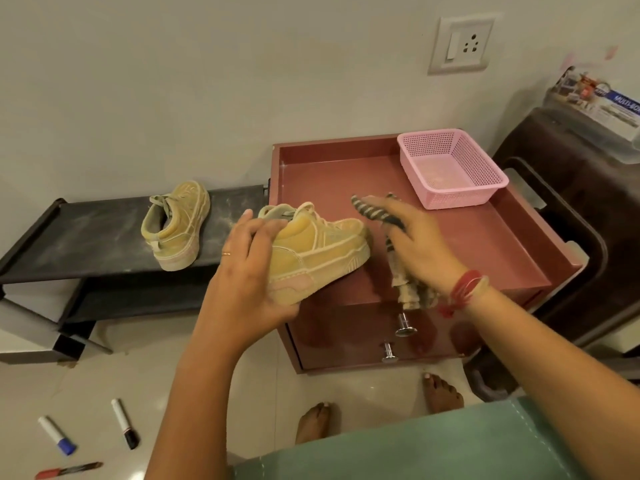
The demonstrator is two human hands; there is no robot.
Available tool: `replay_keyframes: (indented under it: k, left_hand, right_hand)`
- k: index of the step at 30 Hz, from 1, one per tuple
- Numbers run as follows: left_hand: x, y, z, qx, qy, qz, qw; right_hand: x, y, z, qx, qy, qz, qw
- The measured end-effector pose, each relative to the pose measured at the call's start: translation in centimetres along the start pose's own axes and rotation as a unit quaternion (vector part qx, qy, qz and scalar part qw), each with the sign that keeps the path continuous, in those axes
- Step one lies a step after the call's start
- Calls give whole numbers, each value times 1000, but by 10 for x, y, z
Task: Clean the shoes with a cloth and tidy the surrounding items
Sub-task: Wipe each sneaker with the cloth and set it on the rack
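Left hand (249,268) grips the yellow sneaker (318,251) by its heel, lifted over the maroon drawer unit (467,244), toe towards the right hand (419,244). The striped cloth (377,213) drapes across those fairly straight fingers (thumb hidden, so I can't tell if it's pinched). Best now, I'd say: steady the heel, press flat, wipe toe to heel. The second sneaker (176,226) waits on the black rack (97,233).

shoe (318,251): dusty suede | basket (450,168): perforated plastic | knobs (403,325): shiny metal

Shoe (176,226) on rack (97,233), basket (464,197) on cabinet (329,174)
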State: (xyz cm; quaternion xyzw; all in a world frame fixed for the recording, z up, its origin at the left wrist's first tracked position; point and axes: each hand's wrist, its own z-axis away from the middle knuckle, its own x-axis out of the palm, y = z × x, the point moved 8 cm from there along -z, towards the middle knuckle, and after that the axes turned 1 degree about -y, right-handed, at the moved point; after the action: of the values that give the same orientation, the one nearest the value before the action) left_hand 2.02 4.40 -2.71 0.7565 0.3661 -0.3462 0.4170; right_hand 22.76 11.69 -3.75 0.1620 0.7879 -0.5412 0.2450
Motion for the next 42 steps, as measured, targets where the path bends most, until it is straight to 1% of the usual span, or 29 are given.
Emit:
replay_keyframes:
  k: [2, 3, 4, 5, 8, 9, 12, 13, 14, 16, 17, 18, 20, 21, 22, 25, 27, 29, 30, 31, 33, 34, 35, 38, 40, 42]
  left_hand:
    - [-1, -3, -2, -11, -7, 12, 1000]
    - [-2, -5, -3, -15, -9, 19, 1000]
    - [-2, -6, -4, -18, -12, 26, 999]
    - [-2, -6, -4, -18, -15, 29, 999]
    - [0, -5, -3, -10, -18, 25, 999]
    - [0, -5, -3, -10, -18, 27, 999]
    - [-2, -6, -3, -14, -14, 39, 999]
    - [-2, -6, -4, -14, -13, 38, 999]
    - [-1, -5, -5, -13, -13, 34, 999]
    - [2, 0, -4, 2, -17, 18, 1000]
    - [3, 1, -4, 9, -19, 10, 1000]
    - [4, 1, -4, 9, -22, 6, 1000]
    - [5, -2, -5, -2, -22, 8, 1000]
    - [5, -4, -6, -7, -19, 9, 1000]
    - [6, -4, -7, -6, -20, 7, 1000]
    - [12, 3, -7, 23, -29, 0, 999]
    - [12, 4, -7, 25, -29, 4, 999]
    - [11, 1, -8, 19, -23, 11, 999]
    - [11, 0, -8, 19, -22, 10, 1000]
    - [11, 1, -9, 22, -24, 6, 999]
    - [13, 4, -7, 33, -28, -1, 999]
    - [13, 5, -6, 37, -28, -3, 999]
    - [13, 6, -5, 38, -28, -4, 999]
    - [12, 2, -6, 31, -22, -5, 999]
    - [14, 2, -6, 26, -33, -24, 999]
    - [18, 4, -5, 16, -43, -48, 998]
  right_hand:
    - [36, -21, 19, -70, -111, 59, 990]
    - [50, -23, 27, -100, -145, 88, 980]
    - [53, -20, 29, -116, -153, 106, 976]
    - [49, -11, 23, -108, -140, 116, 977]
    - [29, 19, 6, -20, -89, 134, 987]
    - [29, 16, 7, -21, -91, 124, 988]
    - [50, -14, 29, -97, -152, 72, 981]
    - [49, -13, 28, -98, -152, 61, 982]
    - [42, -5, 20, -75, -132, 60, 987]
    - [28, 18, 6, -2, -91, 74, 993]
    - [26, 23, 4, 15, -91, 77, 993]
    - [28, 19, 7, 8, -105, 63, 992]
    - [43, -2, 21, -41, -148, 18, 988]
    - [47, -6, 24, -52, -156, 3, 986]
    - [44, 0, 20, -41, -147, 8, 988]
    - [27, 33, 3, 47, -100, 41, 993]
    - [33, 21, 8, 33, -116, -5, 993]
    - [47, -3, 21, -17, -137, -50, 989]
    - [50, -4, 21, -31, -140, -49, 988]
    - [47, 2, 16, -28, -131, -32, 990]
    - [38, 25, 4, 19, -95, 34, 995]
    - [35, 31, 2, 36, -89, 48, 994]
    - [36, 29, 4, 35, -93, 35, 994]
    - [48, 3, 13, -9, -122, -37, 992]
    - [45, 11, 8, 0, -123, -16, 992]
    - [39, 32, 0, 47, -121, 26, 991]
